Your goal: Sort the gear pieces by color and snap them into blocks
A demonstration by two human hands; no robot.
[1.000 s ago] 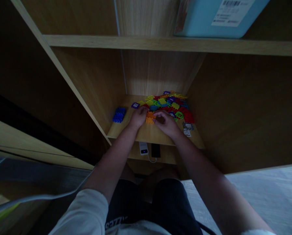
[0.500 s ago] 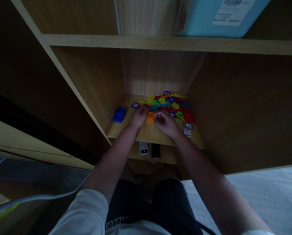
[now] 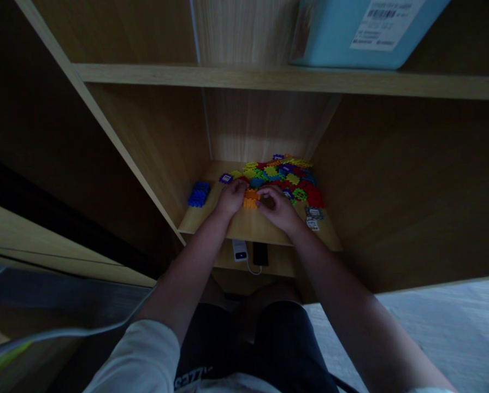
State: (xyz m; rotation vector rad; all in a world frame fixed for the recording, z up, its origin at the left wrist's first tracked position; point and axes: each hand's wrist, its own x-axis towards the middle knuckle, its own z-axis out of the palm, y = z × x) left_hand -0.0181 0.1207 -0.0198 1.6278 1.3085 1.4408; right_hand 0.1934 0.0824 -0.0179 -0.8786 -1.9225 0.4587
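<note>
A small stack of orange toothed plastic building tiles (image 3: pixel 251 200) stands on the wooden shelf between my two hands. My left hand (image 3: pixel 232 197) is closed against its left side, fingers curled at the back edge. From the right, my right hand (image 3: pixel 279 207) grips the stack with thumb and bent fingers, which form a rounded gap. Just behind lies a heap of mixed tiles, among them a yellow tile (image 3: pixel 270 172), a green tile (image 3: pixel 299 194) and red tiles (image 3: pixel 314 196). A stack of blue tiles (image 3: pixel 199 194) stands apart on the left.
Black-and-white tiles (image 3: pixel 313 217) lie near the right front of the shelf (image 3: pixel 244 232). One level lower are a white device (image 3: pixel 240 250) with a cable and a black phone-like slab (image 3: pixel 260 254). A light-blue bin (image 3: pixel 351 38) sits on the upper shelf. Cabinet walls enclose both sides.
The view has tilted slightly, so the shelves appear a little lower. Both hands stay at the orange stack with almost the same grip.
</note>
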